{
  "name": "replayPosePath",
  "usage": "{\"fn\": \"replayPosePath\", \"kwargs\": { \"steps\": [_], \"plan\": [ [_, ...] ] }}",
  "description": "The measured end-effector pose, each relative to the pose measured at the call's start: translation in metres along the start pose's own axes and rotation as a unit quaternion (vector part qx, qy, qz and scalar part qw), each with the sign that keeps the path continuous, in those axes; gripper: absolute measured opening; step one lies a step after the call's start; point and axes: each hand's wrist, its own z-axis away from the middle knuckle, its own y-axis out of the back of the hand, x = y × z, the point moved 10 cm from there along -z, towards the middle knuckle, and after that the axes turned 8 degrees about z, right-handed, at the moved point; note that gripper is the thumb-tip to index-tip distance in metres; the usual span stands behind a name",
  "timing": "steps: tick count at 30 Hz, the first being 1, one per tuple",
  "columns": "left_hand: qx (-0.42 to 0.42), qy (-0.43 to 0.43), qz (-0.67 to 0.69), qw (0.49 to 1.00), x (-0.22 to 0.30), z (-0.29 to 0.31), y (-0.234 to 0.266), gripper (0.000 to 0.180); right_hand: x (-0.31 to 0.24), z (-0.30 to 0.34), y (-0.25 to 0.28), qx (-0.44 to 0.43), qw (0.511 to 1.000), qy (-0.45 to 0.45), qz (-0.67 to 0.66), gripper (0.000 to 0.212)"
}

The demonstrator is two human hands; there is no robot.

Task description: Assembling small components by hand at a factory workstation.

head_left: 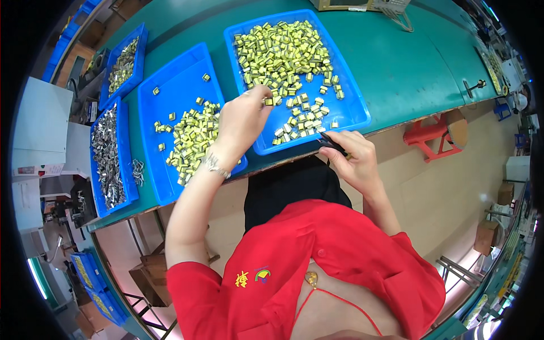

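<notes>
My left hand (241, 118) is closed, its fingertips pinching a small yellow-wrapped transformer (269, 102) over the right-hand blue tray (362, 118). Many more yellow transformers (283, 51) are heaped at the far side of that tray, with a looser group near its front. At the tray's front edge, my right hand (356, 156) is wrapped round a small black hand tool (334, 144), which looks like cutters or pliers; the fingers partly hide it. Under my left forearm lies a second blue tray (170, 73) with a pile of the same transformers (195, 136).
Farther left stand a blue bin of metal parts (107, 158) and a blue bin of transformers (123, 67). Loose metal clips (137, 171) lie beside the former on the green table (413, 73). A red stool (433, 139) stands beyond the table's front edge at right.
</notes>
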Motion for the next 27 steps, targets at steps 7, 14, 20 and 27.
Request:
{"fn": "replayPosePath", "kwargs": {
  "steps": [7,14,20,27],
  "plan": [
    [0.119,0.153,0.769,0.609,-0.023,0.073,-0.013,0.031,-0.020,-0.012,-0.018,-0.044,0.999,0.026,-0.010,0.029],
    [0.217,0.128,0.728,0.637,-0.025,0.117,-0.001,0.040,-0.057,-0.025,-0.034,-0.079,0.992,0.098,-0.014,0.028],
    [0.201,0.118,0.741,0.630,-0.026,0.131,-0.007,0.037,-0.084,-0.027,-0.049,-0.093,0.979,0.179,0.020,0.027],
    [0.209,0.106,0.727,0.646,-0.024,0.138,-0.008,0.037,-0.095,-0.026,-0.057,-0.114,0.971,0.205,0.040,0.027]
  ]
}}
